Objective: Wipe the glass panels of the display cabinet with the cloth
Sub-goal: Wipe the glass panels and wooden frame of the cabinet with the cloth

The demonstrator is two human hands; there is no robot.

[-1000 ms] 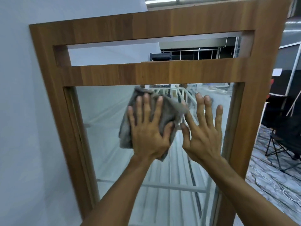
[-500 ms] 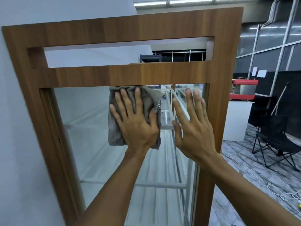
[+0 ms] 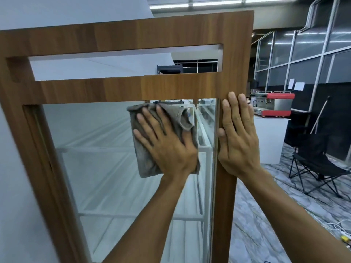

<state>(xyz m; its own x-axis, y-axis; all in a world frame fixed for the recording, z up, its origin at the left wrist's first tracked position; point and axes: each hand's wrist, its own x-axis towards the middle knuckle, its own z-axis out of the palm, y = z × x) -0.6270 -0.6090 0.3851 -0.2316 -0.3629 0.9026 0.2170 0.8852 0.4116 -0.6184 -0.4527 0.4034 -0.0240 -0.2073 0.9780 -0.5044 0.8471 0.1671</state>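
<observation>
Pale wall (image 3: 19, 168) fills the left of a large hall lit by ceiling strip lights (image 3: 209, 4), where a tall display cabinet (image 3: 123, 37) with a brown wood-grain frame stands just beside it. Its main glass panel (image 3: 106, 177) runs below a wooden crossbar, with a narrow slot above that bar. White shelves (image 3: 95, 149) show through the glass. A person's left hand (image 3: 167, 149), fingers straight and spread, presses a folded grey cloth (image 3: 147, 164) flat against the upper right part of the glass, just under the crossbar and near the frame's right upright. The cloth's top edge is bunched beyond the fingertips. The right hand (image 3: 237, 141) lies flat on that upright, fingers straight and together, holding nothing, its thumb at the inner edge where wood meets glass. Both bare forearms reach up from the near bottom of the view. Farther right and farther off, a red and silver coffee machine (image 3: 273, 105) sits on a white surface (image 3: 269, 141) before a dark glazed partition (image 3: 303, 54) carrying two white sheets of paper (image 3: 299, 86). A black folding chair (image 3: 319, 162) stands on the grey marble-patterned floor (image 3: 247, 240), and white cables (image 3: 340, 224) trail across it at far right.
</observation>
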